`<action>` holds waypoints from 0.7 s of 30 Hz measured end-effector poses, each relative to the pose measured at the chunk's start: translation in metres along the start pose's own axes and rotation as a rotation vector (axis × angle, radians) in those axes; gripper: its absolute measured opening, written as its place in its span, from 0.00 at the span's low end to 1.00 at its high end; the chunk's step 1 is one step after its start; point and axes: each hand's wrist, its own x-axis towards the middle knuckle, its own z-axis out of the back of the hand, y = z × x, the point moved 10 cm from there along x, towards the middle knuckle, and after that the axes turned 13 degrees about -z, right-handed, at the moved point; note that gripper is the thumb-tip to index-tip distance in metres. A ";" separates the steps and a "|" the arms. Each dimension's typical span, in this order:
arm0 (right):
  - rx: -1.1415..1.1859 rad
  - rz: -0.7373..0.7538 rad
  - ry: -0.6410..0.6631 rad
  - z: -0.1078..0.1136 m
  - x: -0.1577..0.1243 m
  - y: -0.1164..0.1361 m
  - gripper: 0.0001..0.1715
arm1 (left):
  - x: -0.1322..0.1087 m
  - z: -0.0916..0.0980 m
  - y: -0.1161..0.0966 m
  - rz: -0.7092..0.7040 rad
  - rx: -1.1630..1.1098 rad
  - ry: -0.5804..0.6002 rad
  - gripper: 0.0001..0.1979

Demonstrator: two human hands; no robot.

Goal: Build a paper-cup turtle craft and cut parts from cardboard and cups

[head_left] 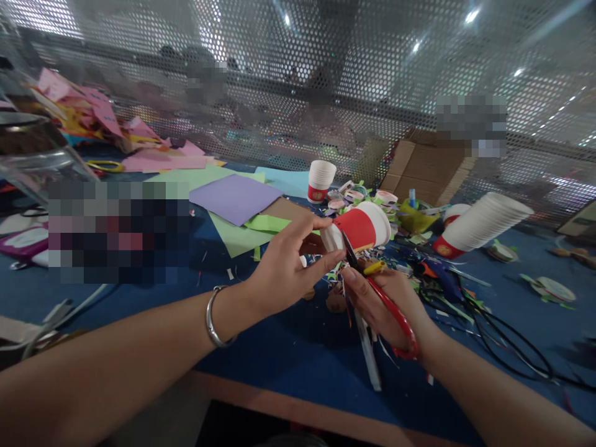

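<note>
In my left hand (291, 261) a red and white paper cup (357, 227) lies on its side, its rim pointing right. My thumb and fingers close around its bottom end. My right hand (388, 298) grips a pair of scissors (393, 313) with red handles. The dark blades point up and touch the cup's red side near its base. A small yellow piece (374, 268) shows by the scissors' pivot. Paper scraps lie on the blue table behind and below my hands.
A stack of paper cups (321, 180) stands upright behind; another stack (484, 223) leans at the right. Purple paper (237, 195) lies at left among coloured sheets. At right are a glue gun (440, 279) and black cables (503, 341). A cardboard box (423, 164) rests against the perforated metal screen (279, 81).
</note>
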 end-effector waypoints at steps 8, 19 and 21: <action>-0.070 0.113 -0.150 0.012 -0.004 0.014 0.29 | 0.007 0.003 -0.014 -0.098 0.072 0.012 0.20; -0.157 0.143 -0.184 0.011 -0.002 0.016 0.26 | -0.002 -0.004 0.031 0.357 -0.443 -0.196 0.19; -0.132 0.138 -0.155 0.009 -0.002 0.014 0.25 | -0.003 -0.005 0.031 0.356 -0.424 -0.186 0.19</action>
